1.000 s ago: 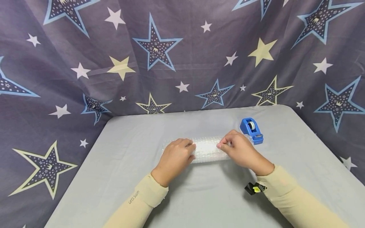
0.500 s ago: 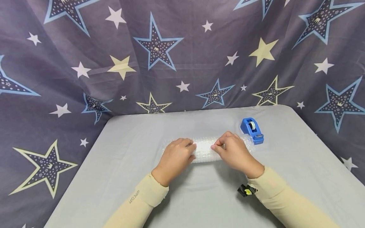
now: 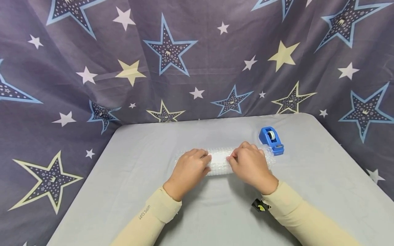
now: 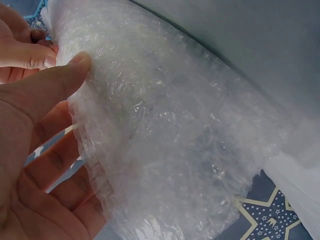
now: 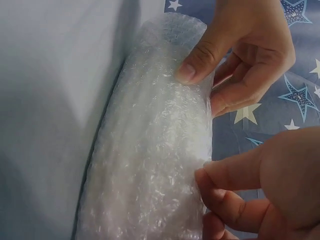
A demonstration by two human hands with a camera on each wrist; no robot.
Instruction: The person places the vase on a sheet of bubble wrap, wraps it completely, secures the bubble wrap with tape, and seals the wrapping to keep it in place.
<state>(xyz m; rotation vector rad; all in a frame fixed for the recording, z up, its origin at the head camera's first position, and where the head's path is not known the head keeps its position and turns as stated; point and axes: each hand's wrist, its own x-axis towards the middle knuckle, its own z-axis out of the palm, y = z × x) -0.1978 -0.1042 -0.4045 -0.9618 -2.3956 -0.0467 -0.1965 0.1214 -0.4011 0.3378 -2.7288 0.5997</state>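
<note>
A roll of clear bubble wrap [image 3: 219,167] lies crosswise on the table, its inside whitish and not clear to see. My left hand [image 3: 191,171] grips its left part; in the left wrist view the thumb [image 4: 75,75] lies on the wrap and the other fingers go round behind its edge. Further right, my right hand [image 3: 250,166] is on the upper side of the roll. The right wrist view has its thumb and index finger [image 5: 212,192] pinched together at the wrap's edge. Whether a bit of tape is between them is too small to tell.
A blue tape dispenser [image 3: 271,140] with a white roll of tape stands just behind the wrap's right end. The grey cloth-covered table [image 3: 138,147] reaches back to a dark curtain [image 3: 197,61] printed with stars.
My right hand has shifted left along the bubble wrap, closer to the left hand, and the wrap's right end has come into sight. My left hand and the roll have stayed put.
</note>
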